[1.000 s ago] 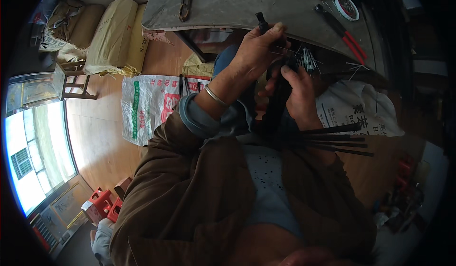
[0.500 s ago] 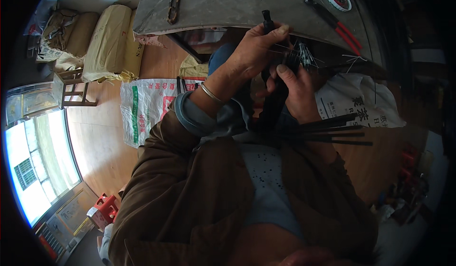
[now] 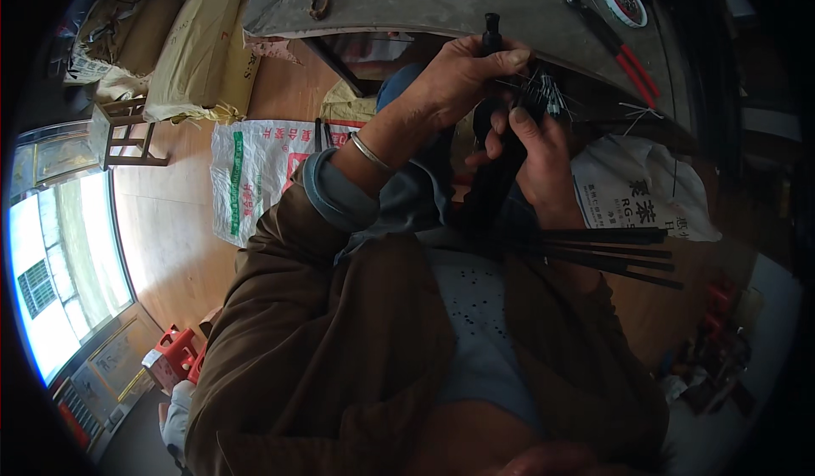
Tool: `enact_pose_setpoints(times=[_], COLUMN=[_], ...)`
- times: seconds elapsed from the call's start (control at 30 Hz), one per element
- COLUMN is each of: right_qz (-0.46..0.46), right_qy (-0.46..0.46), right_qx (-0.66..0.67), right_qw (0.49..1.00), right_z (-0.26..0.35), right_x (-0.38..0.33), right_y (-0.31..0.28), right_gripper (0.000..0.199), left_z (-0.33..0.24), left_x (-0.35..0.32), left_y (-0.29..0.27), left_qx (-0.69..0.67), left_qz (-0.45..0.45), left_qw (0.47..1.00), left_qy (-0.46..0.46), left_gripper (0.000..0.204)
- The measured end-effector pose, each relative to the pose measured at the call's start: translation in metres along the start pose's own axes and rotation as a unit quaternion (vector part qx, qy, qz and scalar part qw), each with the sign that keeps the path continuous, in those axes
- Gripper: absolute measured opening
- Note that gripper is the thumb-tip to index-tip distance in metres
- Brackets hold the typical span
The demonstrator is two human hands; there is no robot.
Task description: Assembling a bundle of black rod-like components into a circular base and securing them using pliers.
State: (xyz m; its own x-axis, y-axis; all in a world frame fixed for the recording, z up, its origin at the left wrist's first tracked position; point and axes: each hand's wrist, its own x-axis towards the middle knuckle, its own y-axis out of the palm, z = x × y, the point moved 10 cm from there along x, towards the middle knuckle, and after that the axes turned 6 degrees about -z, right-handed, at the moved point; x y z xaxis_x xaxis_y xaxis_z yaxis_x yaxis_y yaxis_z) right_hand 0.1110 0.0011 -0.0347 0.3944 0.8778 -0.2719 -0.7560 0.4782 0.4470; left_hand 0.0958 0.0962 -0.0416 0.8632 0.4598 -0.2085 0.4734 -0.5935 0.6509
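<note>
Head view: your left hand (image 3: 458, 73) is up in front of you, fingers curled and clamped round a black rod-like handle (image 3: 490, 30) whose tip pokes out above your knuckles, just below the near edge of the grey table (image 3: 407, 0). A silver bangle (image 3: 370, 151) sits on that wrist. Your right hand (image 3: 539, 157) is just beside it and lower, thumb up, fingers wrapped round the dark bundle (image 3: 497, 179) that hangs down between the two hands. At the top of that bundle a cluster of thin wire ends (image 3: 543, 94) fans out, touching the right hand's fingertips. A sheaf of long black ribs (image 3: 611, 251) sticks out to your right across your lap.

On the table, red-handled pliers (image 3: 620, 47) lie near a roll of tape (image 3: 626, 2), well apart from your hands. Down on the wooden floor (image 3: 170, 238) there's a white woven sack (image 3: 255, 174) to your left, another (image 3: 637, 191) to your right, and filled tan sacks (image 3: 199, 51) further off.
</note>
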Motion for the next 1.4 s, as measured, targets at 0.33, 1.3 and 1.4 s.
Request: enact_pose_setpoints(times=[0.33, 1.3, 1.4], right_qz=[0.010, -0.006, -0.008], right_qy=[-0.009, -0.010, -0.008], right_qx=[0.002, 0.003, 0.005], right_qw=[1.000, 1.000, 1.000], right_z=[0.001, 0.003, 0.002], right_x=[0.000, -0.002, -0.001], right_y=[0.004, 0.003, 0.002], right_gripper=[0.029, 0.028, 0.027], left_z=[-0.008, -0.013, -0.013], left_x=[-0.004, -0.005, -0.004], left_y=[-0.002, 0.001, 0.002], left_qx=[-0.008, -0.036, -0.047], left_qz=[-0.020, -0.020, -0.017], left_qw=[0.999, 0.998, 0.998], left_qy=[0.026, 0.037, 0.039], left_gripper=[0.024, 0.018, 0.018])
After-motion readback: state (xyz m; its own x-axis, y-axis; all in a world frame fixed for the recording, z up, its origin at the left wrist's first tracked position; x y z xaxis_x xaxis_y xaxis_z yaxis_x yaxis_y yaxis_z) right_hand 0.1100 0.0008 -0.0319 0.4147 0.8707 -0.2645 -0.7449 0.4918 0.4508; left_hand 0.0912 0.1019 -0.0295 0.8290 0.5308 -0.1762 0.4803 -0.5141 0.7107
